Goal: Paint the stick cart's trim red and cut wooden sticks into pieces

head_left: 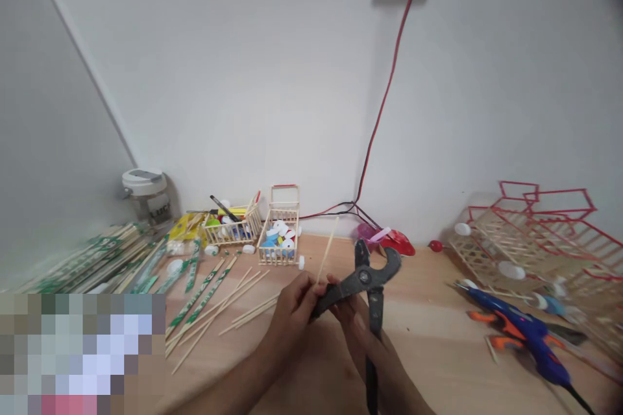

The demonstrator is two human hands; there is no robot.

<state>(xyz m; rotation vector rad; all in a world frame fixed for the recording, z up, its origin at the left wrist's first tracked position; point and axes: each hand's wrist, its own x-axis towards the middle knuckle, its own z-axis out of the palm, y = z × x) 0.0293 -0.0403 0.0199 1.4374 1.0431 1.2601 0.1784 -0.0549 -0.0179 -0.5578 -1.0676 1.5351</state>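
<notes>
"What is being held?"

"Black pincers [363,277] are gripped by both hands over the worktop [428,311], near its middle. A thin wooden stick [328,246] is raised just beside their head."

"How will they handle?"

"The pincers are judged heavy and stiff, so they are best taken by the long handles, well below the pivot. The stick is judged light and easily snapped, and is best held gently."

"And the hands?"

"Both are closed. The left hand [287,324] is clenched round one handle, and the stick's lower end appears to be pinched there too, though that contact is partly hidden. The right hand [360,331] is wrapped round the other handle. The pincers' jaws are left apart."

"What is laid nearby?"

"Loose chopsticks [214,308] are spread to the left, and a blue glue gun [516,331] is laid to the right."
</notes>
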